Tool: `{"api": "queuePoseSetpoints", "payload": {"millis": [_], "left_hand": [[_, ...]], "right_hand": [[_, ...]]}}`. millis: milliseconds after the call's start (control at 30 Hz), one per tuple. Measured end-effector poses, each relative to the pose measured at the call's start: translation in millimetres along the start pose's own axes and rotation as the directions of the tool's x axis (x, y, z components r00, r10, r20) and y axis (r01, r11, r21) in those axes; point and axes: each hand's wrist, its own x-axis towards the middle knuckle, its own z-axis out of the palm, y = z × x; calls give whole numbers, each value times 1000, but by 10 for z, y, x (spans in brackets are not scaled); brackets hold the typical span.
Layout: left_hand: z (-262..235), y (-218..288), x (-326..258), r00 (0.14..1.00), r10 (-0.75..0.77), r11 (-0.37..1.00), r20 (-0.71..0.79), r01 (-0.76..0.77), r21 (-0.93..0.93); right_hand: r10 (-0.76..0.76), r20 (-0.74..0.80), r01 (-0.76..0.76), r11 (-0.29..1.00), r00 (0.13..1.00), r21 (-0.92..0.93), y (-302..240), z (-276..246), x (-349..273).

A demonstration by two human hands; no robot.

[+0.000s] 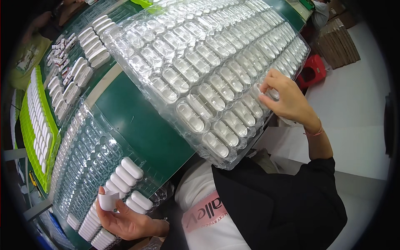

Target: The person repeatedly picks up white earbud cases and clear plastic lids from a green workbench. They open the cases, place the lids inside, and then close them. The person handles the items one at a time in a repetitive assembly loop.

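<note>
the right hand (287, 100) is pinching a white capsule piece (259, 89) from the clear blister tray (175, 46), right of centre. the left hand (123, 216) is gripping a white cap (109, 201), lower left. the tray is overhanging the tabletop (141, 125) edge and could tip.

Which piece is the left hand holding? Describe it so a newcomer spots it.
Start at the clear blister tray on the green table's near-left end. Below its white oblong capsules, the left hand pinches a small white shell. Unlike those, it's hollow, open-ended, off the tray.

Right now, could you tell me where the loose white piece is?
In the head view, lower left: the left hand holds the white piece beside the filled clear tray.
</note>
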Motion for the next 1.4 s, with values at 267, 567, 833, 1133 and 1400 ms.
{"api": "queuePoseSetpoints", "payload": {"millis": [267,567,833,1133,1400], "left_hand": [[169,81,-33,915,-340,725,216,401,-560],[287,126,85,777,-441,468,448,626,-624],[385,86,68,765,-474,415,436,631,-655],[450,41,68,714,-521,290,468,664,-690],[475,19,73,713,-484,334,507,686,-647]], "right_hand": [[-90,98,-4,715,991,699,-610,-26,587],[-550,143,181,491,823,852,-1438,656,1266],[-609,290,153,570,738,807,-1687,869,1346],[-641,265,199,557,721,806,-1679,913,1355],[-703,79,372,464,707,804,-1675,996,1325]]}}
